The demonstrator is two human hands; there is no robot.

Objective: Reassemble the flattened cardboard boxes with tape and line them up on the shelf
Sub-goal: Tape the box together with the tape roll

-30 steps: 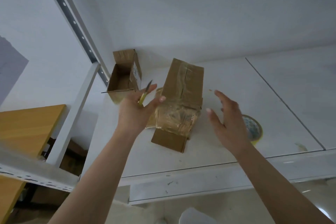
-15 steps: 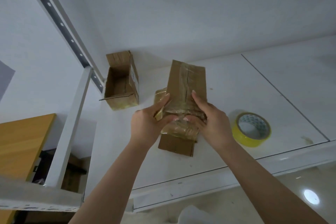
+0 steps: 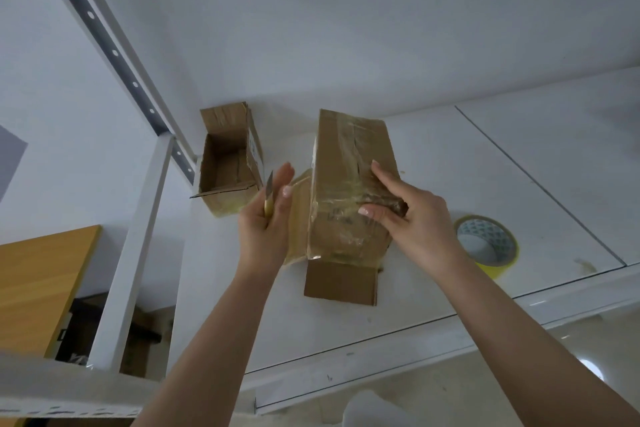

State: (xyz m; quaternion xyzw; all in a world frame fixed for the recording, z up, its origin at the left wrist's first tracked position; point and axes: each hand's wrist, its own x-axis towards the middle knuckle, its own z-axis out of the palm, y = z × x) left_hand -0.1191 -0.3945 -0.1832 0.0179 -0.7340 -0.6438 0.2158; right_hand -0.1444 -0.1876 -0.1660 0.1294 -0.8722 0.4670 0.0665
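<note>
A tall taped cardboard box (image 3: 349, 163) lies on the white shelf (image 3: 450, 184), its surface shiny with clear tape and a bottom flap (image 3: 341, 282) sticking out toward me. My right hand (image 3: 408, 218) grips its right side, thumb on the front and index finger stretched along the taped face. My left hand (image 3: 266, 222) holds a small yellow-handled blade (image 3: 268, 194) in the palm, fingers straight beside a loose side flap (image 3: 299, 215). A second, smaller box (image 3: 228, 166) stands open at the shelf's back left.
A yellow roll of tape (image 3: 486, 244) lies on the shelf to the right of my right hand. A white perforated upright (image 3: 138, 243) bounds the shelf on the left, with a wooden board (image 3: 38, 284) beyond it. The shelf's front edge (image 3: 415, 350) runs below the boxes.
Both hands were pressed together on the box's taped middle half a second ago. Now the left hand has pulled off to the left, blade showing, while the right has shifted to the box's right side.
</note>
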